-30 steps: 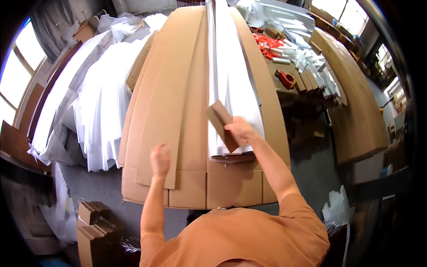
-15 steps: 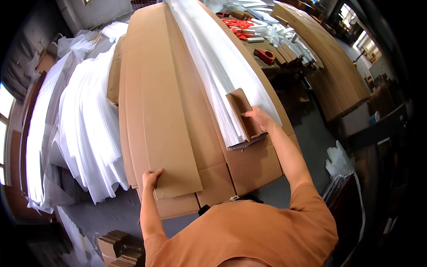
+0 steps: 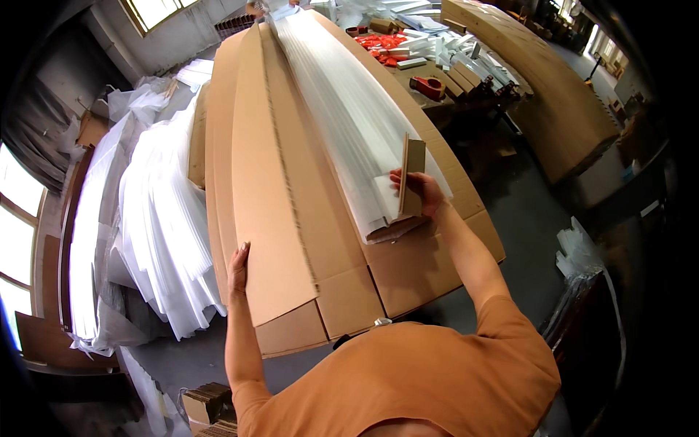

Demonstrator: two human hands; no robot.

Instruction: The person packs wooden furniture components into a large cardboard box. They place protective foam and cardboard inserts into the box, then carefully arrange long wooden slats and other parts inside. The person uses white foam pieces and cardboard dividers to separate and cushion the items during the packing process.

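Across the work surface lies a long cardboard sheet (image 3: 338,233) with creases. On it rests a long bundle wrapped in white foam sheet (image 3: 349,138). My right hand (image 3: 424,193) is closed round a small folded cardboard piece (image 3: 413,167), held upright at the bundle's near end. My left hand (image 3: 239,268) lies along the left side of a long cardboard flap (image 3: 262,240), fingers straight and together, touching it. The flap stands tilted, its right edge raised off the sheet. What my left palm presses on is partly hidden.
A stack of white foam sheets (image 3: 164,218) drapes at the left. Off to the right, a side table carries a red tape dispenser (image 3: 428,88) and several white pieces. Beyond it sits a long cardboard stack (image 3: 561,124). Another person's hand (image 3: 255,9) shows at the far end.
The long flap has tilted up at its right edge, and my left hand has shifted from its top to its left side. My right hand has turned the small cardboard piece more upright.
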